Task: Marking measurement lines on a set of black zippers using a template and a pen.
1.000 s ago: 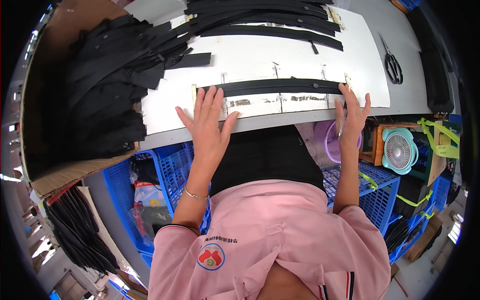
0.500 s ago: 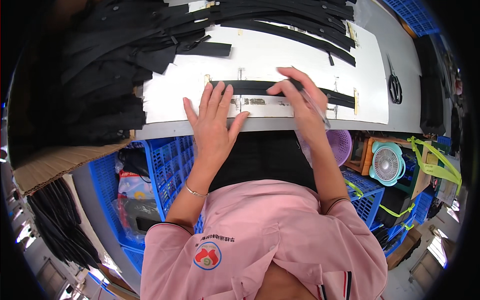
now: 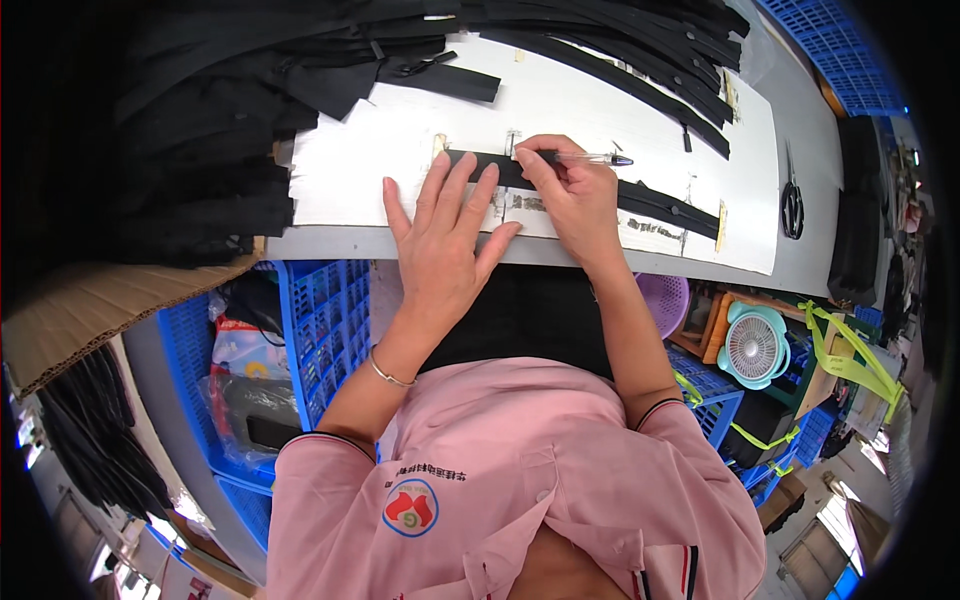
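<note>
From the middle of the view, a pink shirt [image 3: 500, 470] fills six o'clock. Below the table [image 3: 815, 180], a blue crate [image 3: 330, 330] stands near nine o'clock, and a purple basket [image 3: 665, 300] and a turquoise fan [image 3: 755, 345] sit around three. Just before twelve, the left hand [image 3: 445, 240] lies flat, fingers spread, its fingertips over the left end of a black strip [image 3: 670, 208]. Between one and two, the right hand [image 3: 585, 205] pinches a clear pen [image 3: 600, 158], whose dark end points to three o'clock; the other end is hidden. The strip runs beneath the right hand, from about twelve to past two, on a white board [image 3: 590, 115]. Scissors [image 3: 791, 210] lie past two; dark strips heap [image 3: 210, 170] at ten.
</note>
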`<control>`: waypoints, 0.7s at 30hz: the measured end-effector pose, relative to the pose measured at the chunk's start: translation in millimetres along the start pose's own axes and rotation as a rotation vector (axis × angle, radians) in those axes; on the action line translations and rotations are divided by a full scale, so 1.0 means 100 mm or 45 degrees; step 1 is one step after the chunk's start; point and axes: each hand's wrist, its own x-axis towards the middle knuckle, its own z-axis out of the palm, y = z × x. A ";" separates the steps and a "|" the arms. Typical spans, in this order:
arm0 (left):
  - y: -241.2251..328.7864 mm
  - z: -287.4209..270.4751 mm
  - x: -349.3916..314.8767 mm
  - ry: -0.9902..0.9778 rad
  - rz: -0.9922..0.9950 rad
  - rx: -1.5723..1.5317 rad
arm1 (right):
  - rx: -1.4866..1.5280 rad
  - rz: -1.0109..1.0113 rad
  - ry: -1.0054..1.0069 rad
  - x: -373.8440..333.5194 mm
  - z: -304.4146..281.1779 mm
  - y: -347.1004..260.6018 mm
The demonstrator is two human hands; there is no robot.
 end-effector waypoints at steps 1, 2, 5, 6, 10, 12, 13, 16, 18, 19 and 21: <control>0.00 0.00 0.00 0.003 0.008 -0.011 | 0.038 -0.036 0.057 0.01 0.03 0.01; 0.00 0.01 0.00 0.007 0.016 -0.021 | 0.076 -0.073 0.114 0.01 0.04 0.02; 0.00 0.01 -0.01 -0.007 -0.013 -0.047 | 0.084 -0.123 0.133 0.01 0.06 0.02; 0.00 0.01 -0.01 -0.007 -0.018 -0.048 | 0.083 -0.122 0.127 0.01 0.06 0.02; -0.01 0.02 -0.01 0.009 0.001 -0.031 | -0.012 -0.150 0.100 0.02 0.04 0.03; 0.00 0.02 0.00 0.020 0.015 -0.023 | -0.048 -0.188 0.107 0.02 0.06 0.03; 0.00 0.02 0.00 0.022 0.012 -0.016 | -0.036 -0.194 0.133 0.02 0.08 0.02; 0.00 0.02 0.00 0.026 0.010 -0.010 | 0.006 -0.173 0.148 0.01 0.06 0.04; 0.01 0.03 0.00 0.030 0.016 -0.012 | 0.035 -0.148 0.144 -0.01 0.01 0.05; 0.01 0.02 0.00 0.028 0.010 -0.010 | 0.030 -0.126 0.035 -0.03 -0.02 0.05; 0.01 0.02 0.00 0.023 0.005 -0.010 | 0.026 -0.102 -0.072 -0.04 -0.06 0.04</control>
